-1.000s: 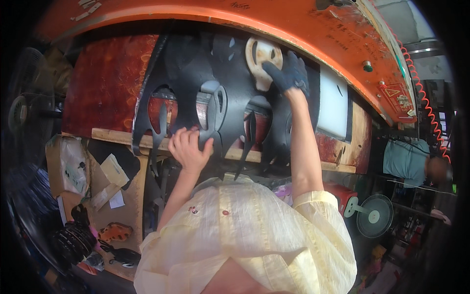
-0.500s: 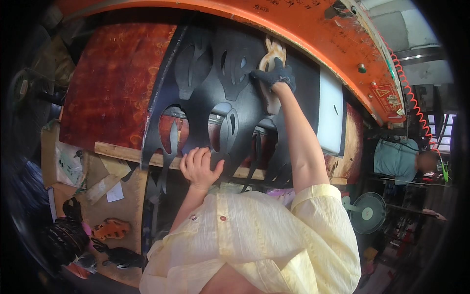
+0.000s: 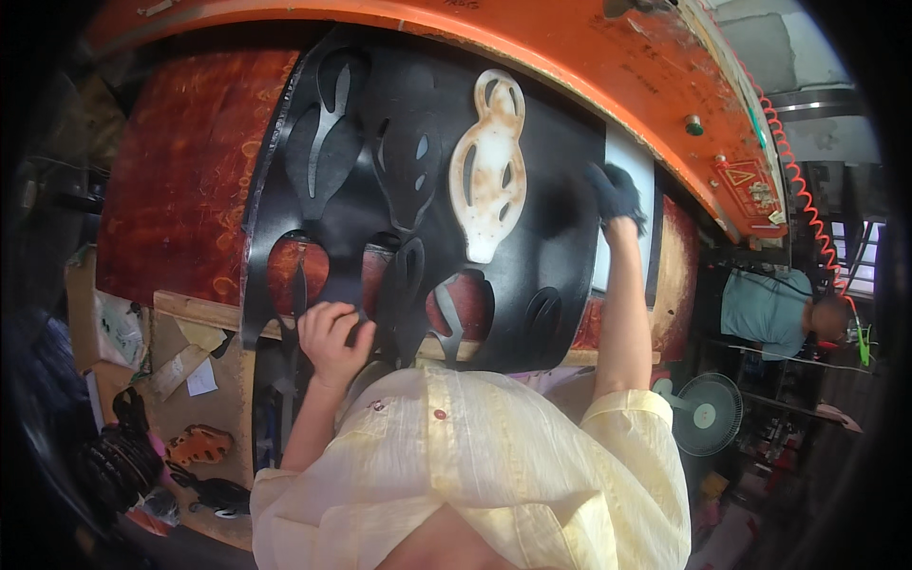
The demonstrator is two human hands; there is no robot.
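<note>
A white, brown-stained cutting die [image 3: 493, 147] with slotted openings lies on a black sheet [image 3: 551, 171] over the work surface. Nothing touches the die. My right hand [image 3: 622, 198], in a dark glove, is off to the die's right, above the sheet's right edge and a white board [image 3: 629, 157]. Its fingers are smeared, and I see nothing held. My bare left hand [image 3: 332, 344] is at the sheet's near edge, thumb apart from lightly bent fingers, holding nothing visible. Cut-out shapes [image 3: 323, 161] lie in the sheet to the die's left. Holes along its near side show red-brown board beneath.
An orange machine beam [image 3: 532, 47] spans the far side. Red-brown boards [image 3: 204, 180] extend left. Near left are a cardboard box [image 3: 85, 318] and an orange cut piece [image 3: 199, 444]. At right are a fan [image 3: 705, 415], a coiled red hose [image 3: 787, 161] and another person [image 3: 768, 312].
My right hand has let go of the die and moved right, toward the white board. The die now lies alone, fully visible. My left hand has shifted left along the near edge.
</note>
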